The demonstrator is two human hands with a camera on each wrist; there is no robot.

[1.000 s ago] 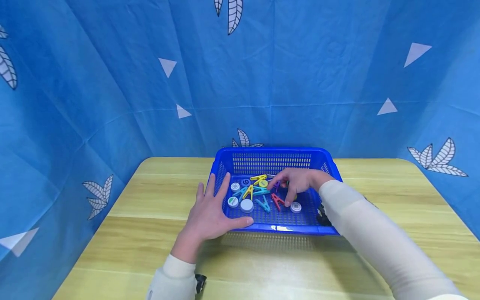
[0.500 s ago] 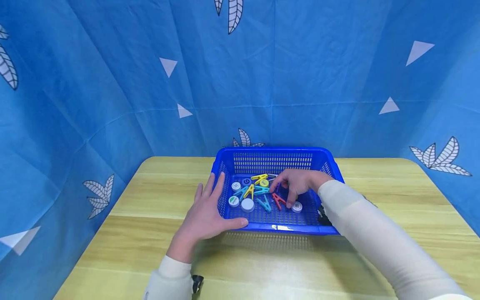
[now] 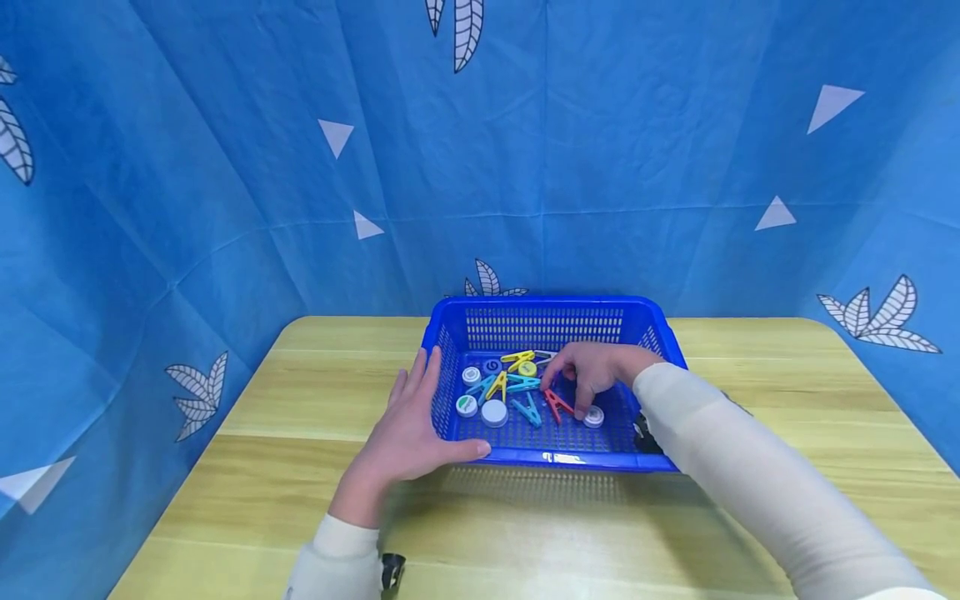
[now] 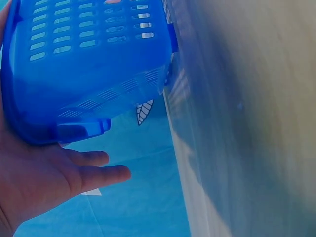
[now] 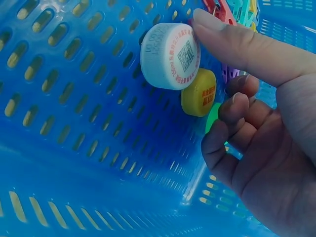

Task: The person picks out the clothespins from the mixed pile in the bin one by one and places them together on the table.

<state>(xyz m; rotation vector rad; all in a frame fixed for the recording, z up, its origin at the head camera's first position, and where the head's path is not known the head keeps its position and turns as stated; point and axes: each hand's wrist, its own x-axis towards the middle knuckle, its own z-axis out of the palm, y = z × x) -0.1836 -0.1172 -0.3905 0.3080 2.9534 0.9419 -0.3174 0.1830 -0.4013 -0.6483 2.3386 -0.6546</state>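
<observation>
A blue plastic basket holds several bottle caps and clothespins. My left hand rests at its left end, fingers straight along the side and thumb stretched to the front rim; the left wrist view shows the palm right against the rim. Inside the basket, my right hand pinches a red clothespin, index fingertip at one end and thumb at the other. Beside that thumb lies a white bottle cap with a printed code. A yellow cap sits behind it, near my curled other fingers.
Blue and yellow clothespins, a large white cap and a green-and-white cap lie in the basket's left half. The basket stands on a wooden table, with a blue patterned curtain behind.
My right index fingertip has come down and closer to the thumb at the red clothespin. My left hand has drawn slightly left, its fingers nearer together.
</observation>
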